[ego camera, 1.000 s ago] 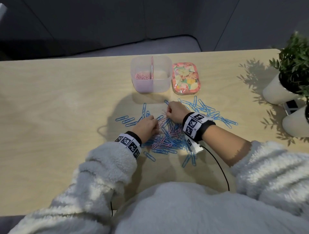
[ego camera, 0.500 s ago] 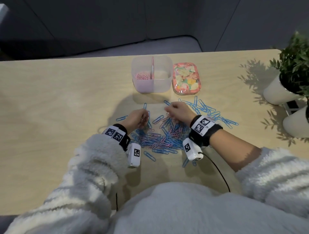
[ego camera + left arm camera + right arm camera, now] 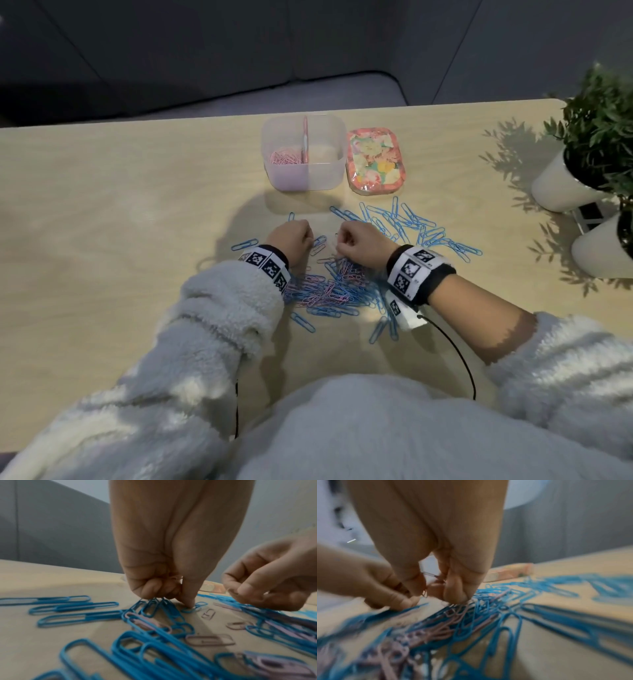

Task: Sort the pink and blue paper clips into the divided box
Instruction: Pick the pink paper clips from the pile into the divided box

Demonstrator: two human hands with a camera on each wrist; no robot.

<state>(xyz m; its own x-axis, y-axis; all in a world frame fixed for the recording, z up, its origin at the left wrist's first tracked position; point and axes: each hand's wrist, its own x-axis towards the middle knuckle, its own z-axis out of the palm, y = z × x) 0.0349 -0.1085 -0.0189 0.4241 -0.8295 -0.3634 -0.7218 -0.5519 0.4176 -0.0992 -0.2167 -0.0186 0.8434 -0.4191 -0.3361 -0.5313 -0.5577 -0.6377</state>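
Note:
A mixed pile of pink and blue paper clips (image 3: 334, 289) lies on the table between my wrists. My left hand (image 3: 303, 236) is at the pile's far edge. Its curled fingers (image 3: 150, 589) grip several blue clips (image 3: 152, 605), and its thumb presses another blue clip (image 3: 193, 607) onto the table. Close beside it, my right hand (image 3: 344, 241) pinches pink clips (image 3: 435, 576) between thumb and fingers (image 3: 455, 588). The clear divided box (image 3: 329, 174) stands farther back, with pink clips (image 3: 286, 158) in its left compartment. Its right compartment looks empty.
A floral lid (image 3: 374, 161) lies just right of the box. Loose blue clips (image 3: 411, 226) are spread to the right of my hands, a few more to the left (image 3: 245, 244). Two white plant pots (image 3: 561, 186) stand at the table's right edge.
My left hand moved forward from the pile's left side to its far edge and now sits close to my right hand. The right hand has barely moved.

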